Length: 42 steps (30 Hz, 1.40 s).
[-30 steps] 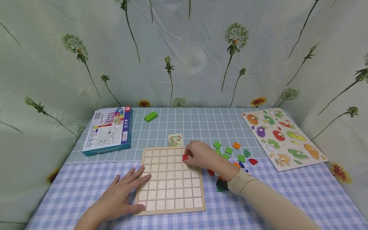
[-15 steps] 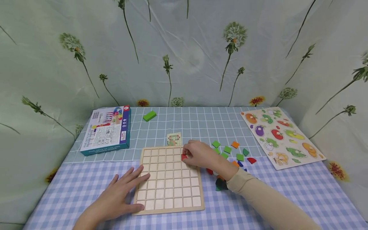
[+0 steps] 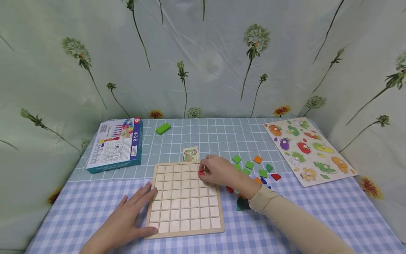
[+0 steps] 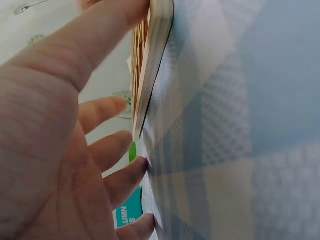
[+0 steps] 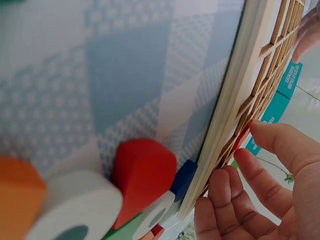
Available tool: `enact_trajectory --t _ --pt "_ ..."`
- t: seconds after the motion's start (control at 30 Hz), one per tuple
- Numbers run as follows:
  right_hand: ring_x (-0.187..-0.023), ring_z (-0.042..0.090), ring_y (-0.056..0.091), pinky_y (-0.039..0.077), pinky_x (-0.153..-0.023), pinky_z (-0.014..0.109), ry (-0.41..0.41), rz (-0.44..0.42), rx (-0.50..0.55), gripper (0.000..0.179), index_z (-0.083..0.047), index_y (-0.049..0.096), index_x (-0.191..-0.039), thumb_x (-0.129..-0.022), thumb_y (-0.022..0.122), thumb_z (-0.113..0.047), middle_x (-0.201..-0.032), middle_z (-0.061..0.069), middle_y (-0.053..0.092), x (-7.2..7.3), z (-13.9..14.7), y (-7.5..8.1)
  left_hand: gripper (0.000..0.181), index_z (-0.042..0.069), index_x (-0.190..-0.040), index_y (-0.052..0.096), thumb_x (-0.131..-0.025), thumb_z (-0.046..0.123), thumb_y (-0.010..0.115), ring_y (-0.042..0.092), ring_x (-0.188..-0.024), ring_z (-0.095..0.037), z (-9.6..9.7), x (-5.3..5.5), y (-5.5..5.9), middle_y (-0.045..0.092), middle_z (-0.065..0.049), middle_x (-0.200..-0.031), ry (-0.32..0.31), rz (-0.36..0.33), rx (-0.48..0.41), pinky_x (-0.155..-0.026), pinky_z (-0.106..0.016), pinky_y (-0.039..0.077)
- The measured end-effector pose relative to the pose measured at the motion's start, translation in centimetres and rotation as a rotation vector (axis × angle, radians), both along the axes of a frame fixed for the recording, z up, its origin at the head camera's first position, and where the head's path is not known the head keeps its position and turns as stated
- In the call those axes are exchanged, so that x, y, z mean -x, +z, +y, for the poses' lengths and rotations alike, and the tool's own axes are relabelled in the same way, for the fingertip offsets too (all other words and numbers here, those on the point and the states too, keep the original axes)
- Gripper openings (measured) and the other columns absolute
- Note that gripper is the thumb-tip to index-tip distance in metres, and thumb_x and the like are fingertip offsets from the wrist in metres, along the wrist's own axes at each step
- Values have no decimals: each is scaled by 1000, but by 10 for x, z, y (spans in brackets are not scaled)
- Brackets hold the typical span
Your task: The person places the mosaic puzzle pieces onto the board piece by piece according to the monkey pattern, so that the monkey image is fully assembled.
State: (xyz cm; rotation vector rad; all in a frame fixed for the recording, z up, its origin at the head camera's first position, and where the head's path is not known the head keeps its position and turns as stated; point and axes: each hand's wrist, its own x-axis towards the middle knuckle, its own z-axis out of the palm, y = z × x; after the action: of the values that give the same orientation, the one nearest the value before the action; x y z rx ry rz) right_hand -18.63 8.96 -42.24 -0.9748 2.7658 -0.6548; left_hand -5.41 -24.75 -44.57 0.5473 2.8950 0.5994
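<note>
In the head view a wooden grid board [image 3: 185, 203] lies in the middle of the table. My right hand [image 3: 219, 171] is over its upper right part and pinches a small red piece [image 3: 201, 174] between thumb and index finger. The right wrist view shows this red piece [image 5: 242, 138] edge-on, low at the board's cells, with the other fingers bent beside it. At the board's left side is my left hand [image 3: 122, 219], fingers spread. Its thumb touches the lower left corner; in the left wrist view some fingertips [image 4: 142, 166] meet the cloth.
Behind the board lies a small pattern card [image 3: 191, 154]. Loose pieces, among them green squares [image 3: 263, 173] and a red wedge [image 3: 276, 177], are scattered right of the board. A vegetable puzzle board [image 3: 337, 176], a boxed set [image 3: 114, 144] and a green block [image 3: 163, 128] lie farther out.
The left hand's fingers have drawn back leftward from the board's cells to its left edge. The right hand still pinches the red piece in about the same spot.
</note>
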Motion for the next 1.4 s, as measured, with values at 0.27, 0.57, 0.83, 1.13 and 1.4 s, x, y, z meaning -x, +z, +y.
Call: enact_trajectory --t 0.27,0.57,0.83,1.13,1.4 --pt "-70 8 52 47 -64 22 -37 -57 53 15 -8 76 -107 -99 76 -21 -83 -1 64 7 16 19 130 17 -165 44 -62 86 82 35 -159 -48 -1 -4 -1 38 -11 -174 37 -53 -38 -115 -86 25" --pt "-87 17 61 56 -79 31 -259 -67 50 19 -11 75 -114 -102 74 -26 -94 1 70 19 75 45 130 17 -165 44 -62 88 80 35 -160 -46 1 -3 2 41 -10 -173 47 -73 6 -116 -85 25" --pt "-90 19 64 58 -83 34 -314 -92 35 21 -10 75 -116 -102 74 -25 -97 3 72 17 114 43 128 19 -164 45 -63 89 80 37 -159 -45 1 -3 2 42 -8 -173 48 -56 12 -115 -84 28" --pt "-94 21 66 60 -86 36 -318 -121 25 26 -6 76 -119 -100 76 -24 -98 4 73 9 135 45 129 20 -164 44 -62 89 80 37 -159 -45 2 -4 2 43 -8 -172 56 -54 23 -115 -83 29" --pt "-98 21 67 59 -85 34 -352 -161 16 28 -7 75 -122 -100 77 -24 -101 3 74 3 150 48 128 21 -164 44 -62 89 81 38 -159 -44 2 -5 2 43 -7 -172 54 -48 23 -115 -83 29"
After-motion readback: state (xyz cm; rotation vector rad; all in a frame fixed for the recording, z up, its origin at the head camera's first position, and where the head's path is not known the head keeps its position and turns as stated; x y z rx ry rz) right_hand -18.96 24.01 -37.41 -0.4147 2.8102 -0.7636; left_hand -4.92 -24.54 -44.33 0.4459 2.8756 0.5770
